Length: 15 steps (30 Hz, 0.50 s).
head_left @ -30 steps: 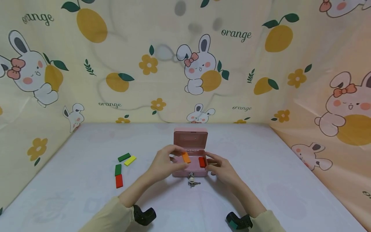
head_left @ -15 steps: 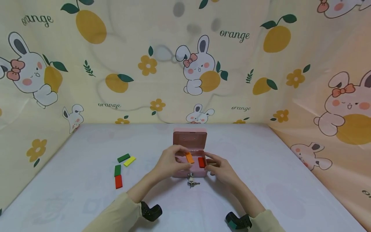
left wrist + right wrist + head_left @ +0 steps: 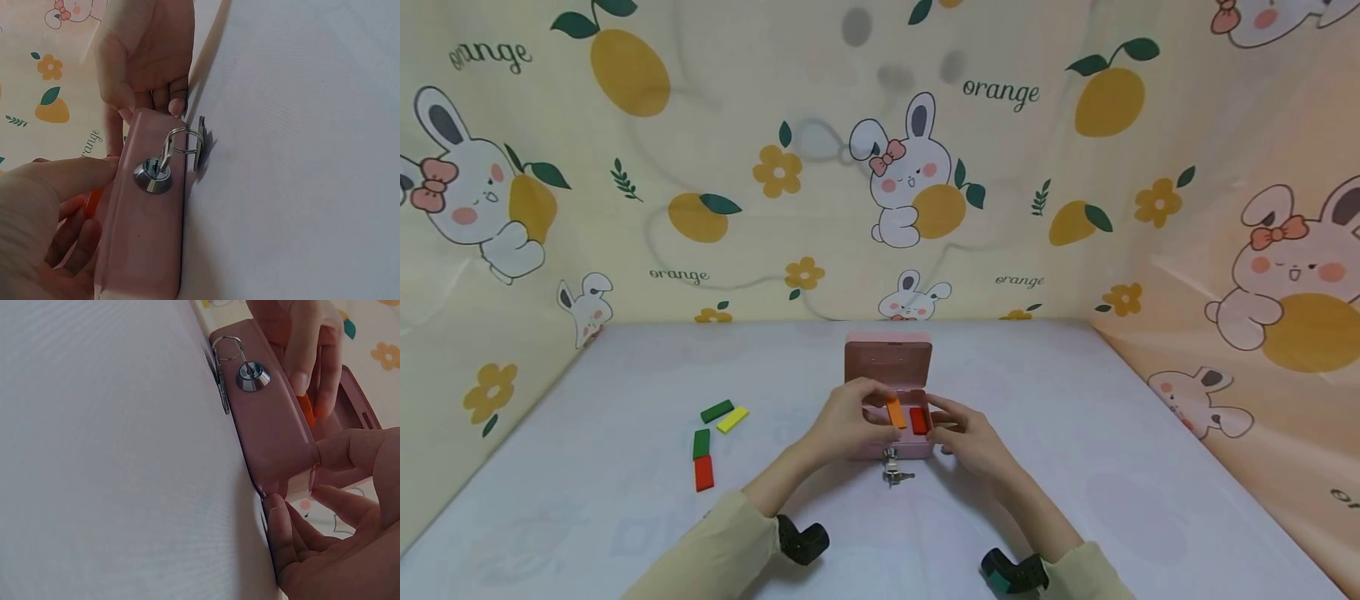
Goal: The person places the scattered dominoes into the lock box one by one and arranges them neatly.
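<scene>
A small pink metal cash box (image 3: 913, 452) stands on the white cloth with its lid (image 3: 887, 362) raised at the back. My left hand (image 3: 850, 421) pinches an orange block (image 3: 896, 413) between thumb and fingers over the inside of the box. Right of that block, a red block (image 3: 918, 421) lies in the box. My right hand (image 3: 973, 437) holds the box's right side, thumb at the rim and fingers along the outer wall. Keys on a ring hang from the front lock (image 3: 153, 174). In the left wrist view the box wall hides most of the orange block.
Left of the box lie two green blocks (image 3: 717, 411) (image 3: 702, 444), a yellow block (image 3: 733, 419) and another red block (image 3: 703, 473). A cloth printed with rabbits and oranges rises behind the table (image 3: 1015, 367) and along both sides.
My left hand has moved a little right with the orange block, bringing it closer to the red block inside the box. The right hand stays at the box's side.
</scene>
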Each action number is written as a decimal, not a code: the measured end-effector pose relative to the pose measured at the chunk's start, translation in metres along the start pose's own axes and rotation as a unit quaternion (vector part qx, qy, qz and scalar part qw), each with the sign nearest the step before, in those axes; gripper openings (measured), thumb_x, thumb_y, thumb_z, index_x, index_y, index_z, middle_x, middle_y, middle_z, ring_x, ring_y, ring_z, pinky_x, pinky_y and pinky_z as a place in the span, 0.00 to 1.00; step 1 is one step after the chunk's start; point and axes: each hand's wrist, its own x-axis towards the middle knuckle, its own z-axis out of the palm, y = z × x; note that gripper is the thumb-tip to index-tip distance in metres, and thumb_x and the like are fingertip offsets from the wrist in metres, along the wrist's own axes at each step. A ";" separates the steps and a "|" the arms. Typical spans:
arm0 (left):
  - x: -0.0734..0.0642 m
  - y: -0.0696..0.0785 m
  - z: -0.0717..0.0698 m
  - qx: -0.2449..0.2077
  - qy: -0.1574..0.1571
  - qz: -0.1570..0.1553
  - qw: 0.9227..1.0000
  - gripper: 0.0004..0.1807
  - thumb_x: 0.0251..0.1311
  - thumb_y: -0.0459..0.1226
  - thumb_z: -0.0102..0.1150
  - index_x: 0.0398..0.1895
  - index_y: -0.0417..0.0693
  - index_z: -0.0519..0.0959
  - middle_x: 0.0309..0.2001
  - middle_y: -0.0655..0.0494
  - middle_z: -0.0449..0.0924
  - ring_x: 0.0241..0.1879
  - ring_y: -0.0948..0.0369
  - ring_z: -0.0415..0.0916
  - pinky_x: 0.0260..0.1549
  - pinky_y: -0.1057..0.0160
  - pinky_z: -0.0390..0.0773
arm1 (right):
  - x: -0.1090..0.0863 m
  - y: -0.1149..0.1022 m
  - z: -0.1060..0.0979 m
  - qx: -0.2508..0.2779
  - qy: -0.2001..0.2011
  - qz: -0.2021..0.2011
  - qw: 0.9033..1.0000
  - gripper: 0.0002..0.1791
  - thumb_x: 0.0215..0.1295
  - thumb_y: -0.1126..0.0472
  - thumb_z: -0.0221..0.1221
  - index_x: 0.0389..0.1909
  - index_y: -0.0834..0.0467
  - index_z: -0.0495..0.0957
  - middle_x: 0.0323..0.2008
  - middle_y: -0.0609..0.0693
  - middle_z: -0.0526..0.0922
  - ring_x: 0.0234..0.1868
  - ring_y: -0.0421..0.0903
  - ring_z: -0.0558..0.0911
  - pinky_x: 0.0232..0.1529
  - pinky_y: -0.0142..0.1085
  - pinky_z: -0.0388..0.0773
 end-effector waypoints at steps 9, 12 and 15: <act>0.007 -0.003 0.005 0.009 -0.009 0.016 1.000 0.24 0.47 0.31 0.77 0.49 0.38 0.80 0.46 0.50 0.79 0.43 0.51 0.80 0.43 0.59 0.82 | -0.002 -0.002 -0.002 0.007 -0.007 -0.008 1.000 0.30 0.67 0.61 0.60 0.69 0.45 0.70 0.60 0.54 0.76 0.56 0.53 0.76 0.49 0.48 0.78; 0.010 -0.003 0.007 0.013 -0.014 0.016 1.000 0.25 0.47 0.31 0.77 0.50 0.36 0.79 0.46 0.49 0.79 0.44 0.50 0.81 0.44 0.58 0.81 | -0.001 -0.001 -0.002 0.009 -0.008 -0.012 1.000 0.29 0.67 0.62 0.60 0.69 0.46 0.70 0.60 0.55 0.76 0.55 0.52 0.77 0.48 0.47 0.78; 0.012 -0.004 0.008 0.019 -0.023 0.012 0.999 0.25 0.47 0.30 0.77 0.50 0.35 0.78 0.47 0.48 0.79 0.45 0.50 0.81 0.45 0.58 0.81 | -0.001 -0.001 -0.002 0.009 -0.008 -0.015 1.000 0.29 0.66 0.62 0.59 0.69 0.47 0.71 0.59 0.55 0.77 0.53 0.51 0.78 0.47 0.46 0.78</act>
